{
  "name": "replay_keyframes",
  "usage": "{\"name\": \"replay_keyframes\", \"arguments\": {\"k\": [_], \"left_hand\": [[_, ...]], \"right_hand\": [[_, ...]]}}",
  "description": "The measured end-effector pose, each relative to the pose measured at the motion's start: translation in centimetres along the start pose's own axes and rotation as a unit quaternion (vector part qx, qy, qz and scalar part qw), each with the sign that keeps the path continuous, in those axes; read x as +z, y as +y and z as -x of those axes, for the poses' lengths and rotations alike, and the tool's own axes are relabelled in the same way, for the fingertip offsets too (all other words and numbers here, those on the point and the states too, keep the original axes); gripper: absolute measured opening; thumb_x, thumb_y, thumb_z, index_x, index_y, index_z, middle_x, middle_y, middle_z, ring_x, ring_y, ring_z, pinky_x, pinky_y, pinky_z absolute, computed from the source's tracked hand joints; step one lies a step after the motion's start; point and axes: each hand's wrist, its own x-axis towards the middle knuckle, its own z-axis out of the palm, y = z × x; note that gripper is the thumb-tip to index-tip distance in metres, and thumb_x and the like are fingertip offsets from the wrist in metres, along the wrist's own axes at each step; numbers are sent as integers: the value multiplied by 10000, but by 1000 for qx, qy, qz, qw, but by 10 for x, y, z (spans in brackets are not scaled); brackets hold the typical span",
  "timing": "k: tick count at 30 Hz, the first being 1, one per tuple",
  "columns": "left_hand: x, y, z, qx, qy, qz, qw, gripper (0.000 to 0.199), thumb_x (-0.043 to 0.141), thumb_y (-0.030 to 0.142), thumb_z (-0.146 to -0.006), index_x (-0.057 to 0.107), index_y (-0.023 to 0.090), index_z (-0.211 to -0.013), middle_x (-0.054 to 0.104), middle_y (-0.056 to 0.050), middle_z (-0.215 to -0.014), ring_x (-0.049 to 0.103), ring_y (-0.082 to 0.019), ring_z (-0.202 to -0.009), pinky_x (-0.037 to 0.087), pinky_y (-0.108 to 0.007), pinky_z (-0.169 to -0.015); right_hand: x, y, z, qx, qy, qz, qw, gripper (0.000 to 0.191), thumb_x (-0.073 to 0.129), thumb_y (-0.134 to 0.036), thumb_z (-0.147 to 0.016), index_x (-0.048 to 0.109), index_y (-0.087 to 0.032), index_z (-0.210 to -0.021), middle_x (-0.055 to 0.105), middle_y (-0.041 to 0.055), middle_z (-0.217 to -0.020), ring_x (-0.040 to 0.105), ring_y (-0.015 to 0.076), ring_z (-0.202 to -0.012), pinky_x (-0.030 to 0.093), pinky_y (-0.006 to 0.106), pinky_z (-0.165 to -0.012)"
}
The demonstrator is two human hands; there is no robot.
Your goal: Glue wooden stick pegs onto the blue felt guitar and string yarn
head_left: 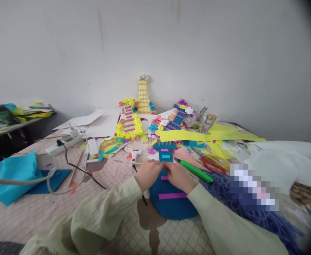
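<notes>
A dark blue guitar-shaped piece (171,209) lies on the patterned tablecloth, its narrow neck pointing away from me. Purple strips (172,196) and a light blue strip (166,156) cross it, and small pale pegs stand at its far end. Over the neck, my left hand (149,174) and my right hand (179,174) meet at the fingertips. Both hands are closed in a pinch; whatever lies between the fingers is too small and covered to make out. A thin wooden stick (134,163) shows beside my left hand.
A white glue gun (134,156) lies behind my left hand. On the right are a green cutter (197,171), scissors (216,163) and blue yarn (224,187). A power strip (65,144) and cables cross the left. Flower-decorated models (128,124) stand at the back.
</notes>
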Motion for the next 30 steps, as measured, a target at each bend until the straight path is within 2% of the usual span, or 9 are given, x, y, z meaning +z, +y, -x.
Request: {"name": "replay_keyframes", "arguments": {"k": [8,30], "left_hand": [[-1,4,-7,-2,10,-17,1000,182,381,101,-835,551,117,-898,625,-82,-840,599,-222,-803,477,-345,-701],[-4,17,-16,30,4,-63,998,155,419,69,-802,566,75,-851,617,-126,-789,622,-256,-751,485,-356,-595]], "right_hand": [[-6,5,-5,10,-5,10,1000,238,393,-56,-772,605,-153,-816,675,74,-814,616,180,-767,376,250,-647],[-14,14,0,11,-40,8,999,254,389,-47,-752,615,-164,-757,684,80,-789,623,186,-759,367,248,-638]]}}
